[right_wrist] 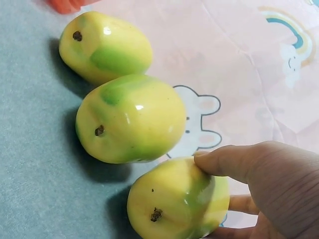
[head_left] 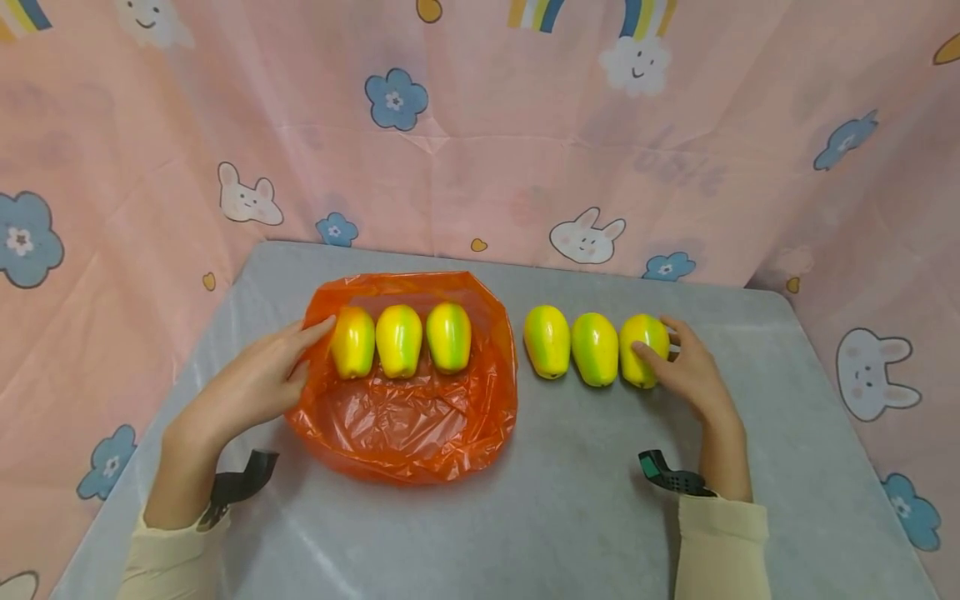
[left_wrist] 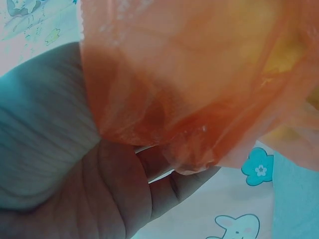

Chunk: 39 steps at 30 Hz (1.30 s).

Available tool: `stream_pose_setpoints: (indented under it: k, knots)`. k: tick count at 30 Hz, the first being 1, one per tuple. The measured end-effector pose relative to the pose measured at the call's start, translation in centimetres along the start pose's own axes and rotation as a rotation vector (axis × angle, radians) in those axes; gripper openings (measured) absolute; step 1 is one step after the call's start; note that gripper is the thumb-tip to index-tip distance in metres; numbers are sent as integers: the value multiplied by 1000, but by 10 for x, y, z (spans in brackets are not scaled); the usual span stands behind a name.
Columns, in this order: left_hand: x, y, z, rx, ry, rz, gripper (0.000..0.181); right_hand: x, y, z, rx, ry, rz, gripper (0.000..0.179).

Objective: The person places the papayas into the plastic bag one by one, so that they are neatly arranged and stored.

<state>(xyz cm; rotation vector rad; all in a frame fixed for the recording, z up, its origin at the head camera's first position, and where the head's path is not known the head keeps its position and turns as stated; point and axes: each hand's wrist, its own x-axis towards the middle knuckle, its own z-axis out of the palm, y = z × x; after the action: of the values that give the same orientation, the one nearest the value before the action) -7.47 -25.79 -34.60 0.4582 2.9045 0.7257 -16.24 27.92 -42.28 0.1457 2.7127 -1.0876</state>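
An orange plastic bag (head_left: 408, 450) lies spread open on the table, with three yellow-green papayas in a row inside it, among them the middle papaya (head_left: 399, 342). My left hand (head_left: 258, 379) holds the bag's left rim, its fingertips beside the leftmost papaya (head_left: 352, 342). In the left wrist view, orange film (left_wrist: 189, 99) covers part of that hand. To the right of the bag, three more papayas stand in a row. My right hand (head_left: 686, 367) grips the rightmost papaya (head_left: 645, 333), thumb in front and fingers on its far side. Close by is its neighbour papaya (right_wrist: 129, 119).
The grey table (head_left: 570, 500) ends at a pink cloth backdrop (head_left: 480, 150) printed with rabbits, flowers and rainbows. Another papaya (head_left: 547, 342) stands between the bag and the right-hand pair. Each wrist wears a black camera mount, such as the right mount (head_left: 675, 477).
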Motion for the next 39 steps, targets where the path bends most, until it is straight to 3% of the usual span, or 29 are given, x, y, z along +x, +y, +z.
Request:
stream_pose_setpoints:
  k: [18,29,39]
  knots:
    - [1,0,0,0,4,14,66,-10,-15,-6,58,98,17,92]
    - [1,1,0,7,3,9,66,-23,-32,-9,91,148,-42,89]
    - [1,1,1,2,-1,3,65,-28,-43,-9,147,184,-48,85]
